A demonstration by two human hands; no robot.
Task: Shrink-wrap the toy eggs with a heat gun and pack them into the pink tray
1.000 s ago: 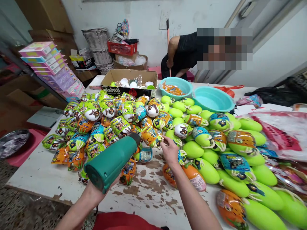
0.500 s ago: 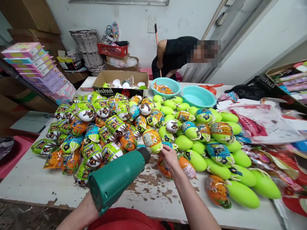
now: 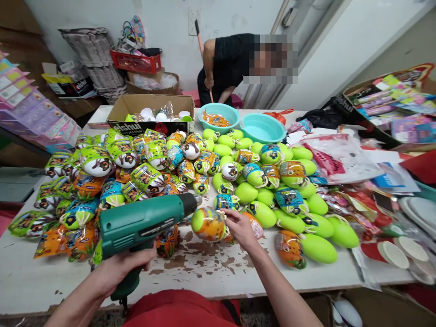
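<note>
A green heat gun [image 3: 143, 222] with a black nozzle is gripped by its handle in my left hand [image 3: 127, 268]. Its metal tip points right, just above an egg in orange printed wrap [image 3: 207, 225]. That egg's bright green end faces the gun, and my right hand [image 3: 240, 227] holds its opposite end between the fingertips. To the left lies a heap of wrapped eggs [image 3: 112, 186] in green, blue and orange film. On the right are bare green eggs [image 3: 316, 249] with pale strings, among several wrapped ones.
Behind the eggs stand a cardboard box [image 3: 150, 104] with egg shells and two turquoise basins [image 3: 262, 128], one holding orange wraps. A person in black [image 3: 225, 63] bends beyond the table, holding a pole. Plastic bags and white cups [image 3: 393, 254] lie at the right.
The heat gun has turned from angled toward me to side-on, its handle now visible. The egg has moved lower and turned its green end left. The view has shifted right.
</note>
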